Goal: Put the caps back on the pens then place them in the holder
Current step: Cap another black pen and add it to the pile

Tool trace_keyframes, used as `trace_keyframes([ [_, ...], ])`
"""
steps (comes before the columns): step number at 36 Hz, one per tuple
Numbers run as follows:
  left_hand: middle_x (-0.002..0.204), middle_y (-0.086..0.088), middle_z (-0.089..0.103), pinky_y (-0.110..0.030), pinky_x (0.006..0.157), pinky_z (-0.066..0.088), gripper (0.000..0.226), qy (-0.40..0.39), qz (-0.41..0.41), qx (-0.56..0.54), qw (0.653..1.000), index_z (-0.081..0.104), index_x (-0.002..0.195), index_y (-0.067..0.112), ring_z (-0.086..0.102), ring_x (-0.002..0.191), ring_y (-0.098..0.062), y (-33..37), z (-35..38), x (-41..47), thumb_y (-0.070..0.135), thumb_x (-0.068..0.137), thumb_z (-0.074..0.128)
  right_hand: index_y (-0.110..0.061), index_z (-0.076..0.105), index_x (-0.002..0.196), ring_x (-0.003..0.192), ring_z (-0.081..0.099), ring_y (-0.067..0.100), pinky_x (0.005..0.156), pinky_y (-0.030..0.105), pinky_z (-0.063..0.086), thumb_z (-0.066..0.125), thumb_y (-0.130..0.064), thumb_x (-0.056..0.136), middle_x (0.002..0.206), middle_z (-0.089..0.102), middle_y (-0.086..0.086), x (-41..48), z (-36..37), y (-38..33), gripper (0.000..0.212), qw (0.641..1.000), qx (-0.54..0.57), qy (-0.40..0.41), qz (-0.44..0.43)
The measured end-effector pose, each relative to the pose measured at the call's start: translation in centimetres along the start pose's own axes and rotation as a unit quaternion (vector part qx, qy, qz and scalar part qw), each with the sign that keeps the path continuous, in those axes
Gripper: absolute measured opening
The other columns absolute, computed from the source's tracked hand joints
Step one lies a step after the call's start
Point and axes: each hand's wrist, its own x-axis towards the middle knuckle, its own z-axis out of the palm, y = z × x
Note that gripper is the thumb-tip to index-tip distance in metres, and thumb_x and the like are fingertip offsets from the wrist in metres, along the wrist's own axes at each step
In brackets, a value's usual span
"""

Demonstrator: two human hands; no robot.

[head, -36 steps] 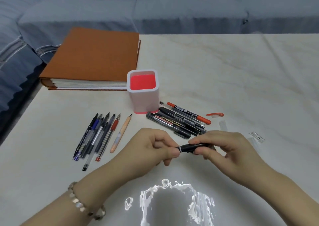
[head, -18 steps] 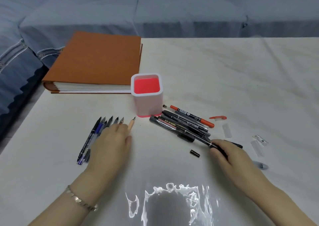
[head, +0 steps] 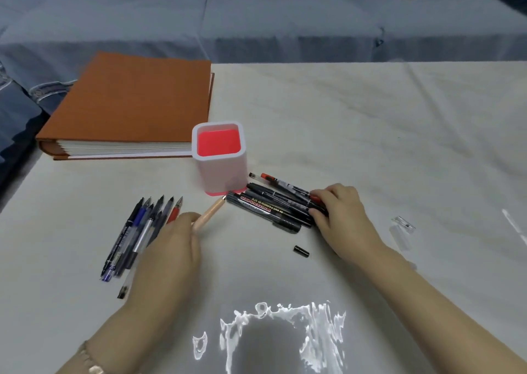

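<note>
Tan pen (head: 209,212) w/ left hand (head: 168,256), right hand (head: 340,214) on black markers (head: 273,205)

Left hand (head: 168,248): palm down, low over the table, back of hand to the camera, fingers curled under and mostly hidden; grip cannot be judged. Forearm runs in from the lower left, a bracelet (head: 94,368) at the wrist. Right hand (head: 342,216): palm down, further forward, fingers (head: 319,198) bent with their tips pressed down; whether they pinch anything is unclear. Forearm bare, entering from the lower right. The two hands lie well apart.
</note>
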Motion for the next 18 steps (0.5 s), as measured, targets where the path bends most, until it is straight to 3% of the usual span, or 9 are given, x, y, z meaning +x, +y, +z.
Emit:
trace_keyframes([
  [2, 0.072, 0.000, 0.054, -0.031, 0.050, 0.027, 0.025, -0.001, 0.012, -0.046, 0.999, 0.052, 0.111, 0.017, 0.047, 0.061, -0.020, 1.0, -0.3, -0.3, 0.013, 0.094, 0.034, -0.013, 0.057, 0.119, 0.112, 0.041, 0.028, 0.096, 0.029, 0.031, 0.055, -0.018, 0.088, 0.114, 0.055, 0.009, -0.9, -0.4, 0.9, 0.031, 1.000, 0.015, 0.009, 0.004],
  [5, 0.062, 0.002, 0.052, -0.025, 0.047, 0.027, 0.018, -0.040, 0.038, -0.109, 0.993, 0.053, 0.101, 0.029, 0.048, 0.057, -0.012, 2.5, -0.5, -0.3, 0.029, 0.094, 0.036, -0.012, 0.061, 0.114, 0.111, 0.042, 0.023, 0.086, 0.017, 0.026, 0.054, -0.015, 0.087, 0.108, 0.055, 0.005, -2.7, -1.5, 2.9, 0.027, 0.999, 0.016, 0.022, 0.034],
  [10, 0.064, -0.001, 0.057, -0.025, 0.052, 0.033, 0.012, -0.125, 0.042, -0.156, 0.979, 0.055, 0.084, 0.040, 0.051, 0.061, -0.013, 3.9, 0.7, -0.2, 0.037, 0.089, 0.046, -0.017, 0.065, 0.100, 0.082, 0.049, 0.013, 0.072, 0.024, 0.036, 0.055, -0.024, 0.086, 0.086, 0.051, -0.005, -5.4, -4.5, 6.8, 0.018, 0.993, -0.009, 0.002, 0.121],
  [12, 0.068, -0.004, 0.060, -0.029, 0.056, 0.037, 0.012, -0.148, 0.031, -0.171, 0.974, 0.058, 0.079, 0.039, 0.054, 0.065, -0.018, 4.3, 1.3, -0.3, 0.037, 0.087, 0.049, -0.021, 0.064, 0.095, 0.078, 0.050, 0.010, 0.069, 0.026, 0.038, 0.062, -0.032, 0.081, 0.083, 0.051, -0.009, -6.2, -5.7, 7.9, 0.017, 0.990, -0.010, -0.042, 0.132],
  [15, 0.070, -0.002, 0.063, -0.030, 0.061, 0.042, 0.012, -0.169, 0.016, -0.198, 0.965, 0.061, 0.077, 0.037, 0.056, 0.067, -0.017, 4.9, 2.0, -0.6, 0.033, 0.086, 0.054, -0.033, 0.059, 0.088, 0.084, 0.050, 0.008, 0.077, 0.026, 0.043, 0.073, -0.043, 0.069, 0.088, 0.049, -0.012, -6.8, -6.5, 8.9, 0.026, 0.985, 0.018, -0.134, 0.106],
  [18, 0.067, 0.006, 0.062, -0.015, 0.055, 0.036, 0.012, -0.179, 0.022, -0.204, 0.962, 0.062, 0.075, 0.036, 0.053, 0.064, -0.007, 5.3, 2.1, -0.7, 0.030, 0.085, 0.057, -0.034, 0.059, 0.091, 0.085, 0.049, 0.002, 0.079, 0.026, 0.045, 0.076, -0.038, 0.066, 0.088, 0.047, -0.013, -7.1, -5.9, 9.5, 0.031, 0.983, 0.017, -0.167, 0.075],
])
